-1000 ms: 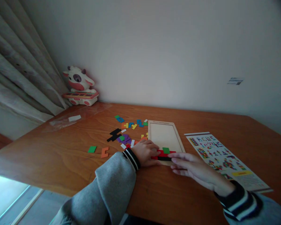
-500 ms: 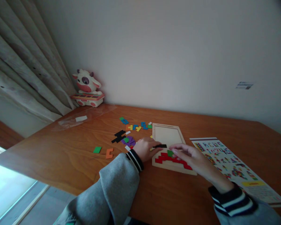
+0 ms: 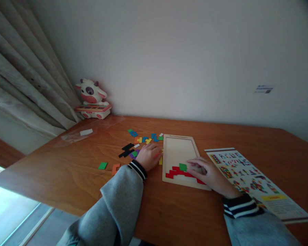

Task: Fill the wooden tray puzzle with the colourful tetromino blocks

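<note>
A pale wooden puzzle tray (image 3: 179, 147) lies on the brown table (image 3: 66, 167). Red pieces (image 3: 176, 172) fill its near end, with a green piece (image 3: 182, 166) above them. My right hand (image 3: 207, 172) rests on the tray's near right part, fingers flat beside the green piece; whether it covers a piece I cannot tell. My left hand (image 3: 150, 155) lies over the loose coloured pieces (image 3: 143, 139) just left of the tray, fingers curled down on them. Black pieces (image 3: 125, 150) sit further left.
A printed pattern sheet (image 3: 248, 177) lies right of the tray. A green piece (image 3: 102, 165) and an orange piece (image 3: 115, 168) lie apart at the left. A clear plastic bag (image 3: 84, 131) and a cow toy (image 3: 91, 99) stand at the back left by the curtain.
My left hand left the tray, where it held a black piece half a second ago, and went to the loose pile. My right hand stayed on the tray's near right.
</note>
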`<state>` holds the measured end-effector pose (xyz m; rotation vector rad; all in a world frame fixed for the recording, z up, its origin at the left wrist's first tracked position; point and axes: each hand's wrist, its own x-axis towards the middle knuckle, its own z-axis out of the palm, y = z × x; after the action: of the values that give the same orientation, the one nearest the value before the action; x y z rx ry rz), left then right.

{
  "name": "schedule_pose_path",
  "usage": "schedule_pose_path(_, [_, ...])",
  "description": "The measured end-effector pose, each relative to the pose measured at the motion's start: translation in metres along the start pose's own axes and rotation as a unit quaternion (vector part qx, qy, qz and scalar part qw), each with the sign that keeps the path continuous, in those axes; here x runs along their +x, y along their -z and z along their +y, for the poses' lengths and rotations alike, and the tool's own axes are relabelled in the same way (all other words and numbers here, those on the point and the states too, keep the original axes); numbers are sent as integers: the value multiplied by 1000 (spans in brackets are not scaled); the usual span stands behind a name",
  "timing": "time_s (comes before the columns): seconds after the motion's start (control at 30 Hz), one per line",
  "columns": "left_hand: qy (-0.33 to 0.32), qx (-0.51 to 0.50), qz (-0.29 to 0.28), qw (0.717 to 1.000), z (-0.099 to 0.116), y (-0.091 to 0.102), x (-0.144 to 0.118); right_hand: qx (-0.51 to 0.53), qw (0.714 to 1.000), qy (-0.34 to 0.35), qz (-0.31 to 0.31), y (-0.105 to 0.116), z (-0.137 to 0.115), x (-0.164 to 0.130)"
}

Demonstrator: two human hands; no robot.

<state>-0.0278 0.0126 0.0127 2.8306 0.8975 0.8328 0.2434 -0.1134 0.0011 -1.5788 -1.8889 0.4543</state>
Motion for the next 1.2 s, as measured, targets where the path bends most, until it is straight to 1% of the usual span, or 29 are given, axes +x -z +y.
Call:
schedule_pose_path(0.07, [-119,-61,-34,991,14,-3,0,-30,999,19,-12,0,-3,0])
schedule_pose_path(0.1, [-162,-82,-48,982,21,-4,0,-48,999,22,-14,0,-4,0])
schedule_pose_path(0.13, [-191,-96,-58,975,27,-6,-1,-65,998,23,-14,-1,-5,-1])
schedule_pose_path(0.17, [-206,-105,-64,971,31,-8,-1,-80,996,24,-14,-1,-6,-1])
schedule_pose_path(0.27, [-216,-116,-76,967,37,-12,-2,-102,994,33,-15,-3,-7,-2])
schedule_pose_path(0.43, [-223,-121,-74,964,33,-16,-3,-104,993,45,-10,-3,-7,-3])
schedule_pose_path(0.73, [-228,-101,-79,965,34,-14,-4,-110,993,34,-12,-1,-14,-4])
schedule_pose_path(0.97, [-243,-104,-66,962,36,-15,-4,-111,993,42,-19,-4,-8,-4])
schedule_pose_path(1.2, [-250,-118,-56,959,36,-16,-4,-109,993,37,-18,-4,-9,-4])
